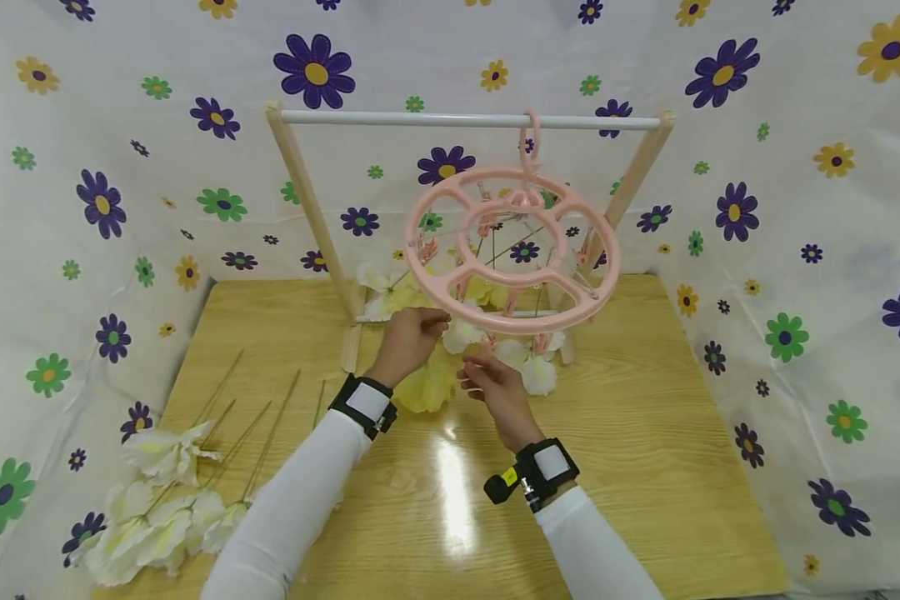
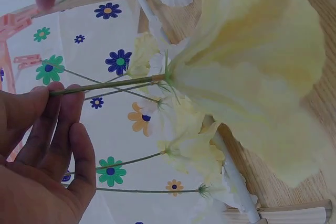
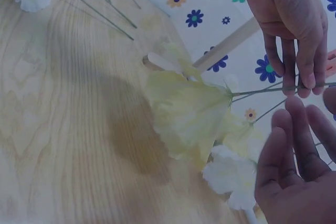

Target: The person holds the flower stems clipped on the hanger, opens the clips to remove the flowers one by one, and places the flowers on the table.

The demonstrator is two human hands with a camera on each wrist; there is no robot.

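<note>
My left hand point(image 1: 412, 343) pinches the thin green stem point(image 2: 105, 85) of a yellow artificial flower point(image 2: 257, 72) between thumb and fingertips. The bloom hangs downward below the hand, over the tabletop. Close by, my right hand point(image 3: 302, 166) has its fingers loosely bent near the left fingertips and appears to hold nothing. Both hands are at the front of a round pink clip hanger point(image 1: 450, 297). Its pink clips point(image 2: 26, 60) hold other white and yellow flowers upside down, with white blooms point(image 1: 537, 375) beside the right hand.
The hanger hooks over a white rod point(image 1: 390, 119) on a wooden frame point(image 1: 303, 187). Several loose cream flowers point(image 1: 165, 529) lie at the table's left, stems pointing away. Flower-patterned cloth point(image 1: 817, 250) surrounds the wooden table point(image 1: 645, 433).
</note>
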